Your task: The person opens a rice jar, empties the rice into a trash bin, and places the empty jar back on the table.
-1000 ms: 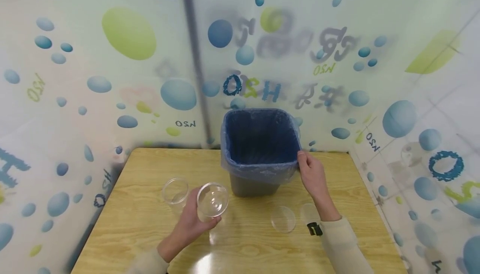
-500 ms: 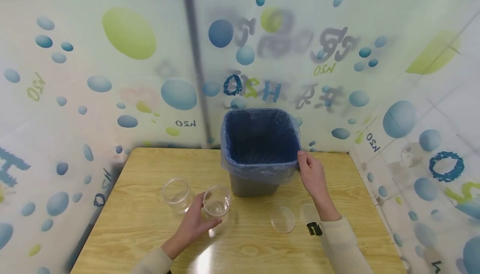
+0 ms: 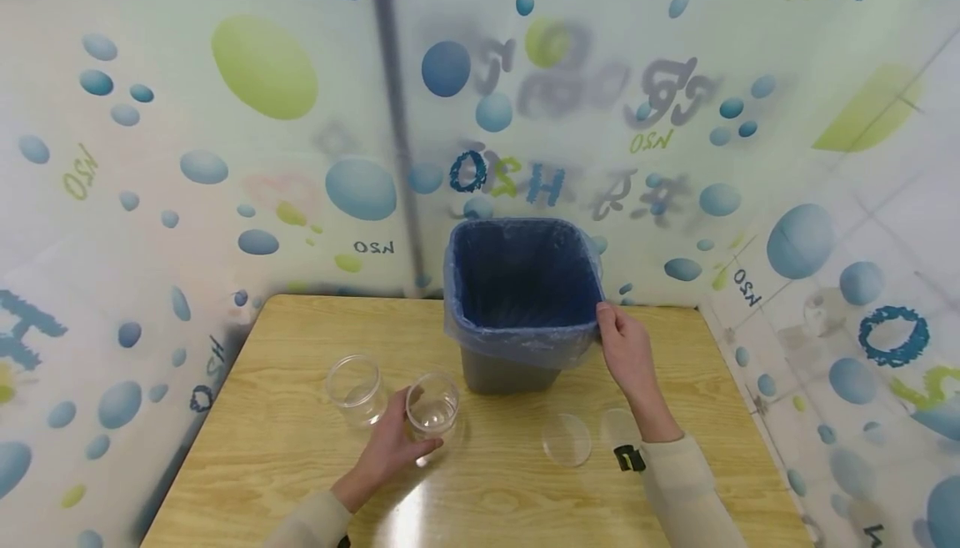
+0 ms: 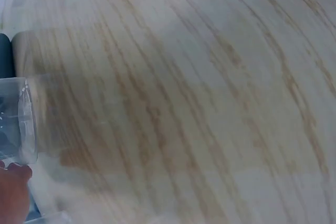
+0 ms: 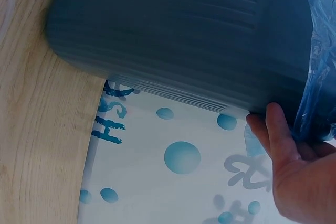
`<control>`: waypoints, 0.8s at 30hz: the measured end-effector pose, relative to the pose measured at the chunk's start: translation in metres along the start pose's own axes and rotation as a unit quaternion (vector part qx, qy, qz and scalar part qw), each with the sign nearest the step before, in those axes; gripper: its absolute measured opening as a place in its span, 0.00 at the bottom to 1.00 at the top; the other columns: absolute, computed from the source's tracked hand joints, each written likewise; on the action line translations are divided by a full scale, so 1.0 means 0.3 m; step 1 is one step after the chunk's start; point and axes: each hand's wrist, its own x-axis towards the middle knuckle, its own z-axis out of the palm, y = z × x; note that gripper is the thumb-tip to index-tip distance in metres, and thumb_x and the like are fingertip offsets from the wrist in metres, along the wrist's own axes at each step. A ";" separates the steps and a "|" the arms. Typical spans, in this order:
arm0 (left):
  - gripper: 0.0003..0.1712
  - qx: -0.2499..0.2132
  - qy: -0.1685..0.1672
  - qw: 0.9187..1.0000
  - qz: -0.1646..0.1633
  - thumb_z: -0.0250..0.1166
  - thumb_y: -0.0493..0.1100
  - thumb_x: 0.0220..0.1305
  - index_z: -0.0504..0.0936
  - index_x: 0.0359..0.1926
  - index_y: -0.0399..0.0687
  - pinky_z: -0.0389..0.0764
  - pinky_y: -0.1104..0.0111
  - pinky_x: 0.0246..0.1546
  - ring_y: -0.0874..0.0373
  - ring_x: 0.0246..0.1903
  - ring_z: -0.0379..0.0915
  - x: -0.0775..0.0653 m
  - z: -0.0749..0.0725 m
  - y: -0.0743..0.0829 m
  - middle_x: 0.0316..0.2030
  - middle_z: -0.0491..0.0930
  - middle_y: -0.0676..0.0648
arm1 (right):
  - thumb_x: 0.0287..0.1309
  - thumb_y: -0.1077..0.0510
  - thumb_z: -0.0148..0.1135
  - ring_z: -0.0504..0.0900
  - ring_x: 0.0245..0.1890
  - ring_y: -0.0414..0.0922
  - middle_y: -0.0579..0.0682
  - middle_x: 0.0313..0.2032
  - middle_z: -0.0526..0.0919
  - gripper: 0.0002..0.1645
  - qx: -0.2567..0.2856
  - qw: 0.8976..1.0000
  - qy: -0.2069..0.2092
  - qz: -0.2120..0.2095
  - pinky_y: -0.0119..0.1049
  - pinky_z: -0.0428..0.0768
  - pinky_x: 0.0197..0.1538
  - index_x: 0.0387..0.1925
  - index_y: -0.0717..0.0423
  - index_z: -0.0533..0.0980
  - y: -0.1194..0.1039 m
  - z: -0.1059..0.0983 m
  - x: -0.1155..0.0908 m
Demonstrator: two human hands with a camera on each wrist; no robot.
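Observation:
A clear plastic cup (image 3: 433,427) stands upright on the wooden table, left of the bin. My left hand (image 3: 384,454) holds this cup from its left side, thumb in front and fingers behind. In the left wrist view, only part of the cup (image 4: 10,121) and a fingertip show at the left edge. A second clear cup (image 3: 356,398) is just left of that hand. My right hand (image 3: 626,356) grips the right front corner of the grey bin (image 3: 510,373), pinching the rim of its blue plastic bag (image 3: 525,344). In the right wrist view, fingers of the right hand (image 5: 294,166) press the bin's side.
Two clear round discs, like lids, lie right of the bin's front: one disc (image 3: 567,439) nearer the middle, another disc (image 3: 617,427) beside the right forearm. The table (image 3: 487,498) ends at a patterned curtain (image 3: 337,131) behind and at both sides.
My left hand has lowered its cup from a tilted, raised position to upright on the table, slightly right. The right hand has stayed on the bin's rim.

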 end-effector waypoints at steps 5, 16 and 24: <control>0.56 0.014 0.003 1.000 -0.003 0.87 0.41 0.37 0.68 0.65 0.25 0.77 0.43 0.59 0.34 0.55 0.77 -0.002 0.012 -0.009 0.56 0.77 0.29 | 0.79 0.46 0.48 0.61 0.22 0.44 0.45 0.19 0.60 0.29 0.005 1.000 -0.003 0.005 0.36 0.59 0.27 0.19 0.54 0.63 0.003 0.000 0.000; 0.66 -0.007 -0.009 1.000 0.009 0.88 0.44 0.36 0.61 0.71 0.22 0.72 0.42 0.63 0.28 0.61 0.72 -0.016 -0.001 -0.019 0.65 0.70 0.24 | 0.79 0.46 0.49 0.61 0.21 0.43 0.44 0.18 0.59 0.30 0.015 1.000 0.004 0.005 0.35 0.59 0.27 0.19 0.54 0.63 0.006 0.003 0.002; 0.67 -0.044 0.028 0.996 0.067 0.87 0.38 0.38 0.56 0.75 0.23 0.71 0.58 0.66 0.32 0.67 0.65 -0.061 -0.042 0.007 0.69 0.66 0.25 | 0.80 0.45 0.49 0.60 0.20 0.43 0.43 0.18 0.59 0.31 0.021 1.000 0.004 0.005 0.35 0.59 0.26 0.19 0.54 0.63 0.007 0.001 -0.002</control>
